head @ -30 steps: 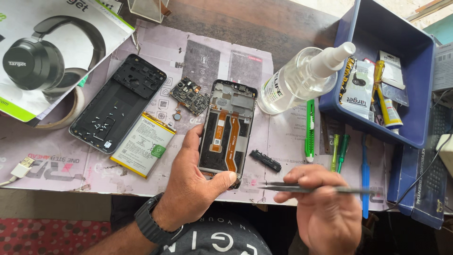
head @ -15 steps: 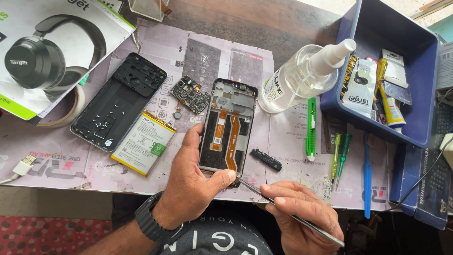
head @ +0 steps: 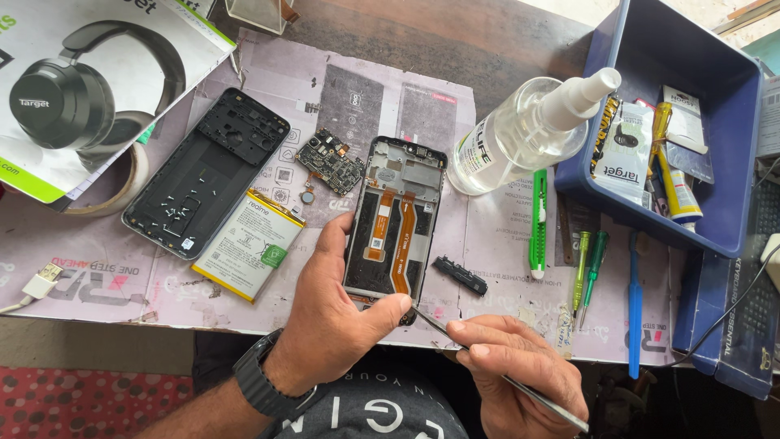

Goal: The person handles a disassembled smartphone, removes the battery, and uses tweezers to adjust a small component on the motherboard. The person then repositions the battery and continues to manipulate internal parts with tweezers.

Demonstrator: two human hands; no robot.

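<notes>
My left hand [head: 337, 325] grips the lower end of an opened phone frame [head: 394, 215] with orange flex cables, thumb on its bottom edge. My right hand [head: 516, 374] holds thin metal tweezers [head: 520, 384], their tip touching the phone's bottom right corner. Left of the phone lie a small circuit board [head: 329, 160], a flat white battery [head: 248, 244] and a black back cover [head: 207, 172]. A small black plastic part [head: 461, 275] rests just right of the phone.
A clear spray bottle [head: 520, 130] lies on its side near a blue bin [head: 731, 219] of small packets. Green cutter [head: 539, 223], screwdrivers [head: 589, 264] and a blue tool [head: 634, 305] lie at right. A headphone box [head: 81, 89], a tape roll and a white cable plug [head: 36, 286] sit at left.
My right hand swung the tweezers from level at the right down and leftward, bringing the tip to the phone's bottom corner. The left hand kept its grip.
</notes>
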